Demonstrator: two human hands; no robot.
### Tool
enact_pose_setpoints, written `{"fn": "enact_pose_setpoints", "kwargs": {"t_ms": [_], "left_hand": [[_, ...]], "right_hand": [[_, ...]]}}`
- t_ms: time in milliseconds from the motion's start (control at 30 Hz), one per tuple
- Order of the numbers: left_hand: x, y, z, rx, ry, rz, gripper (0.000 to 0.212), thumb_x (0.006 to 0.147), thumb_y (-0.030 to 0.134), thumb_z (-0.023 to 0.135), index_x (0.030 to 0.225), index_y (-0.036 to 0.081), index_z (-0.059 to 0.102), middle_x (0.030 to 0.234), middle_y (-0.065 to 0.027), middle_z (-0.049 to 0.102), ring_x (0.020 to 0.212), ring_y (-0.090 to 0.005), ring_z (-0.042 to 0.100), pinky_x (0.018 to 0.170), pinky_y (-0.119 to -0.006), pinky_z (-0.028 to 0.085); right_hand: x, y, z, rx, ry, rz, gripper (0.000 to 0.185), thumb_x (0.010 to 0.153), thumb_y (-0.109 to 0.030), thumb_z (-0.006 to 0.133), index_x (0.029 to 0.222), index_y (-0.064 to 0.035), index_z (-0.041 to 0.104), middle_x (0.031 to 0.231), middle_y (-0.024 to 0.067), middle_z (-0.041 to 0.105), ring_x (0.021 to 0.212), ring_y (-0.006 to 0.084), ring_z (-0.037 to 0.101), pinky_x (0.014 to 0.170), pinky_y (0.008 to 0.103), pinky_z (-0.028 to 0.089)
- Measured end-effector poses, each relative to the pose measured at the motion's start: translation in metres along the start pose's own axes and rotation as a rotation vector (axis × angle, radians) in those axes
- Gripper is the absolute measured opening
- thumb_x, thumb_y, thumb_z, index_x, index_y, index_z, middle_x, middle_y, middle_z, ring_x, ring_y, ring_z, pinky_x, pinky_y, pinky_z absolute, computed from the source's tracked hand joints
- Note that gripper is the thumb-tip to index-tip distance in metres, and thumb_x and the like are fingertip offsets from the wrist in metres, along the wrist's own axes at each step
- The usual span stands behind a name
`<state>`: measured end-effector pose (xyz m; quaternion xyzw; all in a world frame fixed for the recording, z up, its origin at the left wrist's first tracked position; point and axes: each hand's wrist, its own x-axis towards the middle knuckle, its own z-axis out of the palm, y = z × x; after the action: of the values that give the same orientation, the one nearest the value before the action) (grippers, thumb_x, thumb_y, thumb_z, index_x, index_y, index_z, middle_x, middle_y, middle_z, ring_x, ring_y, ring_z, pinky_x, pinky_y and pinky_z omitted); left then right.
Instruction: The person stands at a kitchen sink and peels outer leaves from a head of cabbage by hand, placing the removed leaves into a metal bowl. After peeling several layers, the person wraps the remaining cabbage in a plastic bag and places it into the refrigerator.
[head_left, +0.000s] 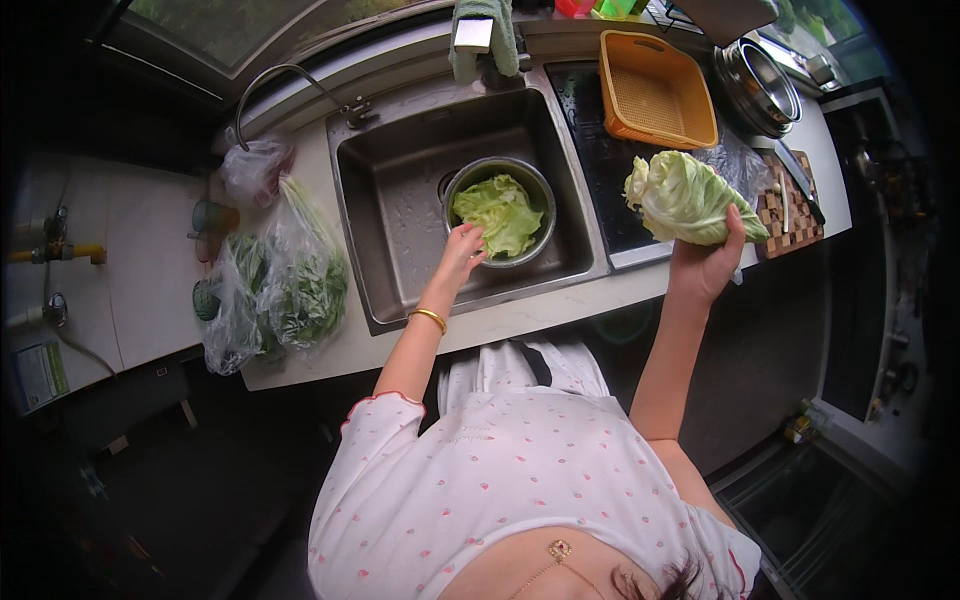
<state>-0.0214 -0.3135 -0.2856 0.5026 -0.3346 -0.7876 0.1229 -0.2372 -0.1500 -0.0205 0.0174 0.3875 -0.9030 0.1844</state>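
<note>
My right hand (709, 266) grips a pale green cabbage head (679, 199) from below, holding it up at the right of the sink. Its loose, ruffled end points left. At the bowl's near left rim is my left hand (463, 251), its fingers apart over the edge of torn cabbage leaves (502, 214); whether they touch the leaves is hard to tell. The leaves lie inside a round metal bowl (553, 202), which stands in the right part of the stainless steel sink (390, 187).
Left of the sink, plastic bags of leafy greens (300, 292) lie below a curved faucet (281, 69). An orange plastic basket (656, 97) stands at the right, near stacked metal bowls (757, 86). A knife (799, 180) rests on a checkered cutting board (791, 232).
</note>
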Motion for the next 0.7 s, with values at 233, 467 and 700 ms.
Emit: {"fn": "enact_pose_setpoints", "kwargs": {"t_ms": [233,467,700], "left_hand": [[0.114,-0.077,0.012,0.802,0.392,-0.049,0.127,0.059,0.047,0.082,0.142,-0.006,0.002,0.141,-0.0300,0.023,0.132,-0.0425,0.024,0.109,-0.046,0.025],[0.144,-0.078,0.042,0.309,0.742,-0.260,0.108,0.056,0.038,0.087,0.138,0.000,0.028,0.138,-0.0239,0.035,0.121,-0.0366,0.045,0.099,-0.040,0.042],[0.140,-0.072,0.002,0.687,0.734,0.311,0.037,0.066,0.015,0.075,0.101,0.011,0.063,0.093,-0.0172,0.062,0.092,-0.0358,0.059,0.081,-0.041,0.048]], "right_hand": [[0.003,-0.006,-0.067,-0.090,0.055,0.041,0.056,0.089,-0.026,0.050,0.134,0.0054,0.037,0.135,0.0160,0.045,0.126,0.0280,0.043,0.109,0.0422,0.031],[0.016,-0.020,-0.126,-0.153,0.132,0.071,0.047,0.088,-0.026,0.051,0.127,-0.0018,0.043,0.134,0.0147,0.046,0.123,0.0281,0.046,0.105,0.0450,0.037],[0.041,-0.011,-0.138,-0.215,0.185,0.150,0.054,0.090,-0.027,0.048,0.133,0.0046,0.039,0.132,0.0175,0.047,0.123,0.0286,0.046,0.106,0.0435,0.035]]}}
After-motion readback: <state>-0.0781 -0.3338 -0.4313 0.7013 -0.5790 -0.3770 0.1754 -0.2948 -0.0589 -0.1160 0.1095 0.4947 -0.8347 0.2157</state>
